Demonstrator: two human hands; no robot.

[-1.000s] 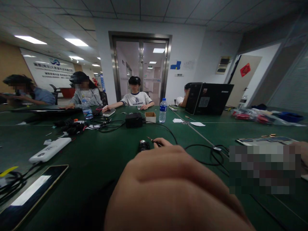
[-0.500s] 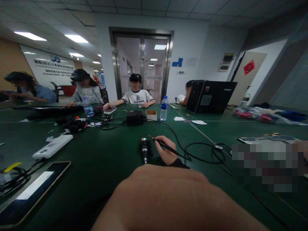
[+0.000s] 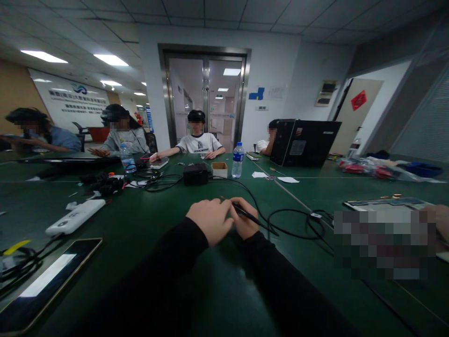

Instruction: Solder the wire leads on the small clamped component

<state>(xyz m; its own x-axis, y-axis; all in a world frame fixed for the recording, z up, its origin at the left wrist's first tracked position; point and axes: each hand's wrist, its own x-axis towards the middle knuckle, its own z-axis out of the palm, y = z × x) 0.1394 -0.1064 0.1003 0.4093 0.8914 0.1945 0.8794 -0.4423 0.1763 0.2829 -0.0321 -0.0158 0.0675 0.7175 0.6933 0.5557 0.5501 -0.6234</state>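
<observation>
In the head view my right hand (image 3: 246, 219) grips a black pen-like soldering iron (image 3: 248, 215), its slim tip pointing up and left. From its rear a black cable (image 3: 298, 210) loops to the right across the green table. My left hand (image 3: 211, 220) is closed, back up, with its thumb and fingertips against or very near my right hand, around the tool's tip. It covers the spot where a small black and silver cylindrical item stood. Whatever lies inside or under my left hand is hidden.
Beyond my hands stand a black box (image 3: 195, 173), a small open carton (image 3: 219, 170) and a water bottle (image 3: 237, 160). At left lie a white power strip (image 3: 75, 217), a phone (image 3: 52, 281) and tangled cables. A black computer case (image 3: 305, 142) stands far right. Several people sit around the table.
My left hand has swung away from close to the camera, out to meet my right hand, and now covers the black and silver item. My right hand still holds the soldering iron in place.
</observation>
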